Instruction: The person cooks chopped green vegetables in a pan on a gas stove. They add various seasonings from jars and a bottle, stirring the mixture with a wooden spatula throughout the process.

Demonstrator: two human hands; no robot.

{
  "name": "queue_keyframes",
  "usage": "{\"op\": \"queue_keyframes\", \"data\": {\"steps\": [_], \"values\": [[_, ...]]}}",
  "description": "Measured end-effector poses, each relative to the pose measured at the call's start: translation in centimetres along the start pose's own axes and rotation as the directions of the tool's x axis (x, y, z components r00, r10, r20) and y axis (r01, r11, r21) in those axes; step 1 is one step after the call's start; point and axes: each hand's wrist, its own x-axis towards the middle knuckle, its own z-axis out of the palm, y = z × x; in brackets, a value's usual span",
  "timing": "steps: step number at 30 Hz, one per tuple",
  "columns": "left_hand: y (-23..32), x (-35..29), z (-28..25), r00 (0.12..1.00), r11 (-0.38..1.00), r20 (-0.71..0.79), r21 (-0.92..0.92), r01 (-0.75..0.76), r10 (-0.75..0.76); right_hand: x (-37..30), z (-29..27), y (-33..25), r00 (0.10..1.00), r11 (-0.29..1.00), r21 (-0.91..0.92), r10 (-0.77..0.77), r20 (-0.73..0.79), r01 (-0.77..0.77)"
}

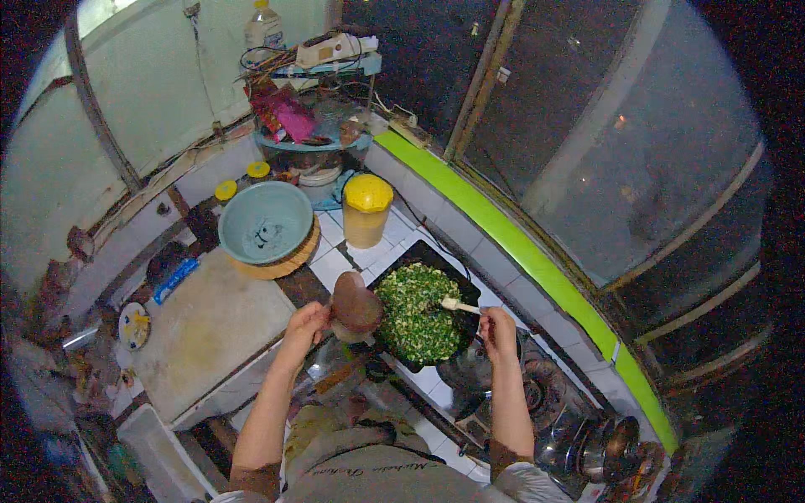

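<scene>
My left hand (310, 324) is closed on the side of a rounded brown jar-like container (356, 306), held at the left edge of a black square pan (423, 250). What is inside the container cannot be made out. Chopped green leaves mixed with pale yellow bits (419, 323) fill the pan. Between the fingers of my right hand (499, 334) is the handle of a small cream-coloured spoon (459, 305), its bowl above the right part of the chopped mix.
A yellow-lidded canister (367, 220) stands behind the pan. To its left, a grey-blue basin (266, 220) rests on a round wooden board. A large cutting board (210, 335) lies at left. Stove burner (543, 394) and metal pots (608, 448) sit at lower right.
</scene>
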Motion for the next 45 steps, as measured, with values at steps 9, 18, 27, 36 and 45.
{"op": "queue_keyframes", "data": {"steps": [9, 18, 27, 36, 45], "values": [[-0.7, -0.3, 0.4, 0.988, 0.977, -0.112, 0.170, 0.128, -0.110, -2.8, 2.8, -1.4, 0.999, 0.999, -0.042, -0.034, 0.017, 0.034], [-2.3, -1.1, -6.2, 0.995, 0.995, -0.053, -0.040, -0.091, 0.088, -8.6, 19.6, 0.1, 0.848, 0.963, -0.246, 0.037, 0.528, 0.111], [1.4, -7.8, -26.6, 0.911, 0.974, -0.413, -0.196, -0.112, 0.021, -16.2, 41.6, 8.6, 0.630, 0.911, -0.291, 0.046, 0.775, 0.291], [7.0, -15.6, -57.6, 0.503, 0.829, -0.852, -0.172, -0.532, 0.145, -23.3, 58.9, 19.2, 0.462, 0.938, -0.320, 0.227, 0.857, 0.132], [4.7, -10.2, -78.9, -0.125, 0.568, -0.555, 0.816, 0.107, 0.822, -25.7, 69.6, 26.7, 0.302, 0.879, -0.443, 0.381, 0.874, 0.176]]}}
